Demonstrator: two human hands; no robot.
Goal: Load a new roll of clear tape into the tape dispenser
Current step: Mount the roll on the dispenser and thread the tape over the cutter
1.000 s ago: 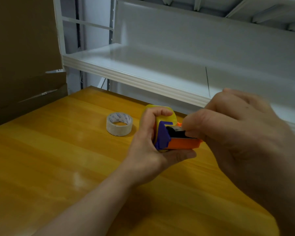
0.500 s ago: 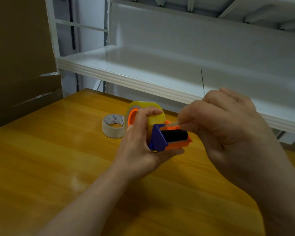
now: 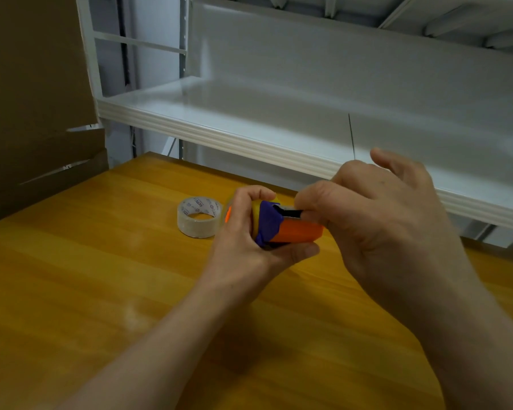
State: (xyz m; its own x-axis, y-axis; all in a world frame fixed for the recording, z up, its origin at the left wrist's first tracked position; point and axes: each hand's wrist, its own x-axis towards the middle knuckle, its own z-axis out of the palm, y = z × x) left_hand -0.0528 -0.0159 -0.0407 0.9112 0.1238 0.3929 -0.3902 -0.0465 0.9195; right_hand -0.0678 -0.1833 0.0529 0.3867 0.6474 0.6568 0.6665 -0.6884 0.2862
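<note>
The left hand (image 3: 243, 232) is wrapped around the dispenser (image 3: 282, 224), thumb hooked over the top and fingers cupped beneath, lifting it clear of the bench (image 3: 86, 276) — a hold that seems meant to steady the body while leaving its front end exposed. A yellowish roll (image 3: 256, 210) sits seated in the dispenser under that thumb, so the loading itself looks done. The right hand (image 3: 376, 214) comes in from the other side, thumb and forefinger pinched together at the dark slot by the purple guard, the remaining fingers fanned loose; it appears to be feeding the tape's free end through, though the strip itself is too thin and clear to make out. Just left of the left hand, a second roll (image 3: 197, 217) lies flat on the bench — near-spent by its thin wall, probably the old one set aside out of the way.
</note>
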